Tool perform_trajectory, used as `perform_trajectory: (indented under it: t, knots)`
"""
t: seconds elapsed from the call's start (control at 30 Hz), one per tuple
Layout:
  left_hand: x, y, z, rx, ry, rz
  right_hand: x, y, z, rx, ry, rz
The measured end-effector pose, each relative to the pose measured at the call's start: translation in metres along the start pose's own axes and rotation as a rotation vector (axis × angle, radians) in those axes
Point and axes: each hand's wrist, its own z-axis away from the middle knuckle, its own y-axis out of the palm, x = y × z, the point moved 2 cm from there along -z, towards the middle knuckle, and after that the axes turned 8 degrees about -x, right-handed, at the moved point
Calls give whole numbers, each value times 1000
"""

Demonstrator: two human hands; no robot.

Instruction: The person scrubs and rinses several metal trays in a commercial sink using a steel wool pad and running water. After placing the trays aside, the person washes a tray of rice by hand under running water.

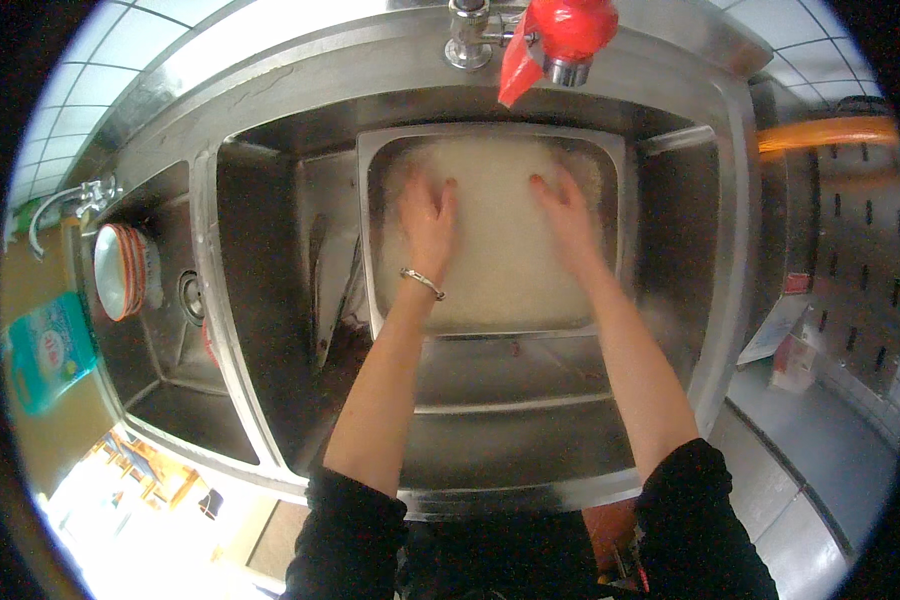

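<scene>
A deep rectangular stainless-steel pan (366, 232) stands in the large sink basin, holding cloudy whitish water (504, 247) over what look like pale grains of rice. Into its left side reaches my left hand (427, 221), thumb apart from the fingers, with a metal bracelet (422, 283) at the wrist. My right hand (572, 217) is in the pan's right side, its thumb pointing inward. Both hands' fingertips blur into the murky water. Nothing is visibly gripped by either one.
Above the pan's far edge hangs a faucet spout (567, 71) wrapped in red plastic. Stacked bowls (123, 271) lie tipped in the smaller left basin. A teal detergent container (53, 352) sits farther left. Long, thin utensils (337, 304) lie left of the pan.
</scene>
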Motion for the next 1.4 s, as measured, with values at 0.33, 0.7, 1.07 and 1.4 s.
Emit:
perform_trajectory:
  t: [0.33,0.7,1.07,1.4]
  knots:
    - [-67,8,37,-24,-718,638,-17,39,36,-159,-228,90]
    - [-99,-4,57,237,-1140,1001,22,48,64,77,-158,-15]
    - [-88,-8,51,316,-962,1274,30,61,80,117,-325,156]
    - [-108,-39,55,496,-931,960,19,26,13,136,-727,768]
